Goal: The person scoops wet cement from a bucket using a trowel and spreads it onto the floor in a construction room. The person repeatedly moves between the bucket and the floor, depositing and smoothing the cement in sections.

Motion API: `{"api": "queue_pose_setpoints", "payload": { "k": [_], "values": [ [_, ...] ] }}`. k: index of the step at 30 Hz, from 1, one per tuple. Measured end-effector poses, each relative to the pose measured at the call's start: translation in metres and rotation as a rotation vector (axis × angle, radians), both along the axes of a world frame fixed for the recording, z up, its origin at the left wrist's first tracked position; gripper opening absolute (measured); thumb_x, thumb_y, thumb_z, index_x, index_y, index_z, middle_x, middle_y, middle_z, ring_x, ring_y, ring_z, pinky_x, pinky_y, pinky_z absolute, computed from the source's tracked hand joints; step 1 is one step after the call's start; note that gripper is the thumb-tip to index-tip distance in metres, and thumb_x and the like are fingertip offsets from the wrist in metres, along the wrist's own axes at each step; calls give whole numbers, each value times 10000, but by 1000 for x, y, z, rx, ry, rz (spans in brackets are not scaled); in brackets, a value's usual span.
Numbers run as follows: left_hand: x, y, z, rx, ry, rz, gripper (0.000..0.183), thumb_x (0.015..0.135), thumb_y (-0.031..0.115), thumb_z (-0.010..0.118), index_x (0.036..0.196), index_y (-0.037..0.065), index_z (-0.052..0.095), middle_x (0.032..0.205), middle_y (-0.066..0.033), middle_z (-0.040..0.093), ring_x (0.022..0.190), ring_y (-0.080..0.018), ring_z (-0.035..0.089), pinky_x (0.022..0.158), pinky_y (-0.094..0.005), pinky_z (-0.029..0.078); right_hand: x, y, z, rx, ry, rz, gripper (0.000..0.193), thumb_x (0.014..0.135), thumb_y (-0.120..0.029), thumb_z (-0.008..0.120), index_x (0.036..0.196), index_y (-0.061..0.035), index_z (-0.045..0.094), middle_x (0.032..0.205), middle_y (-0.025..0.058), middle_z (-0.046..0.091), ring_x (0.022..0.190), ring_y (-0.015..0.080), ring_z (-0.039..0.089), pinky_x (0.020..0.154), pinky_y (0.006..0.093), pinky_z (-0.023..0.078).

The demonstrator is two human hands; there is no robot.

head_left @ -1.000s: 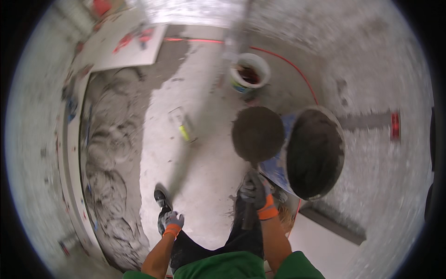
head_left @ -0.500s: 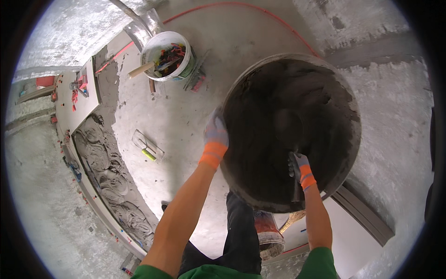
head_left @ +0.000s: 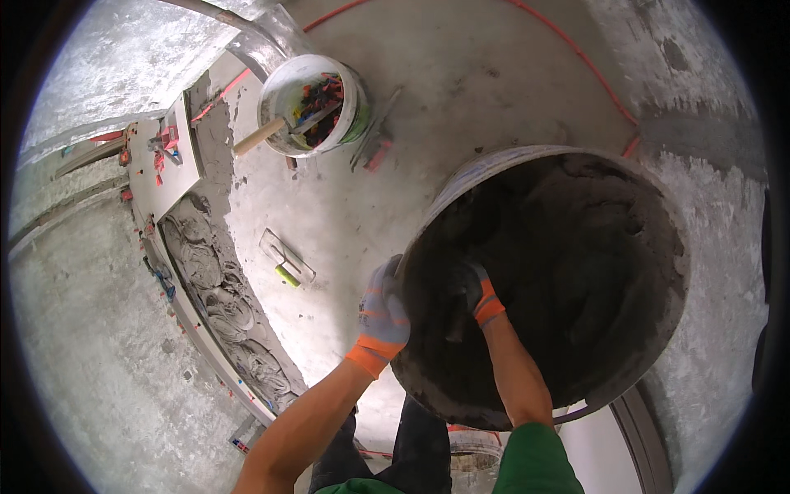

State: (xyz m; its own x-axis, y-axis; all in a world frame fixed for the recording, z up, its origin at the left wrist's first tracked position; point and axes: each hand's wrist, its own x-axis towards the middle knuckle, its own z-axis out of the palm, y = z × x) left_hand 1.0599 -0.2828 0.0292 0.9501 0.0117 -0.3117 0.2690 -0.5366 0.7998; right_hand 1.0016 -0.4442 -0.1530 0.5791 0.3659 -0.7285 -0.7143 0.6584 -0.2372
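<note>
A large round tub [head_left: 527, 154] of dark grey mortar [head_left: 568, 247] stands in front of me on the right, tilted toward me. My left hand [head_left: 383, 311], in a grey glove with an orange cuff, is closed on its left rim. Inside the tub, over the mortar, my right hand [head_left: 477, 292] is closed around the handle of a mortar-coated scoop [head_left: 455, 327]. Only the handle's end shows clearly; the scoop's head is lost in the dark mortar.
A notched trowel [head_left: 288, 259] with a green handle lies on the floor. Beyond it stands a white bucket [head_left: 352, 115] of red and black pieces. Spread mortar [head_left: 222, 296] lies along the left beside a tile [head_left: 169, 177]. A red hose [head_left: 576, 49] curves behind.
The tub has tipped toward me, showing its far outer wall. My right hand has moved left with the scoop, close to the left rim. My left hand still grips the rim.
</note>
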Motion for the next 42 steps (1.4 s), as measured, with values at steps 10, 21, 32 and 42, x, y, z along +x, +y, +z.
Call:
{"api": "queue_pose_setpoints", "payload": {
  "k": [10, 21, 32, 42],
  "values": [
    [9, -6, 8, 60, 32, 14, 357, 848, 103, 345, 1171, 18, 471, 1119, -177, 510, 1033, -358, 495, 891, -368, 399, 33, -51, 139, 121, 422, 186, 207, 863, -71, 452, 667, -127, 418, 510, -35, 345, 380, 51, 321, 333, 178, 245],
    [-6, 3, -23, 60, 173, 10, 340, 876, 208, 418, 1193, 103, 486, 1149, -173, 528, 1038, -361, 505, 881, -399, 410, -17, -89, 250, 256, 139, 181, 83, 878, -139, 469, 796, -133, 466, 515, -26, 342, 389, 73, 327, 322, 203, 252],
    [-339, 266, 71, 365, 368, 306, 390, 875, 398, 439, 1010, 62, 584, 992, -156, 596, 956, -329, 551, 851, -404, 428, -29, 86, 378, -315, 115, 285, 99, 909, -190, 408, 832, -138, 442, 504, -17, 322, 358, 104, 299, 306, 248, 250],
    [-518, 462, 69, 454, 50, 567, 227, 733, 248, 599, 885, 81, 573, 910, -100, 578, 896, -304, 526, 793, -423, 415, -73, 565, 377, -110, -276, 497, 323, 910, -425, 385, 746, -147, 400, 529, -44, 351, 410, 108, 321, 370, 266, 242]
  ]
}}
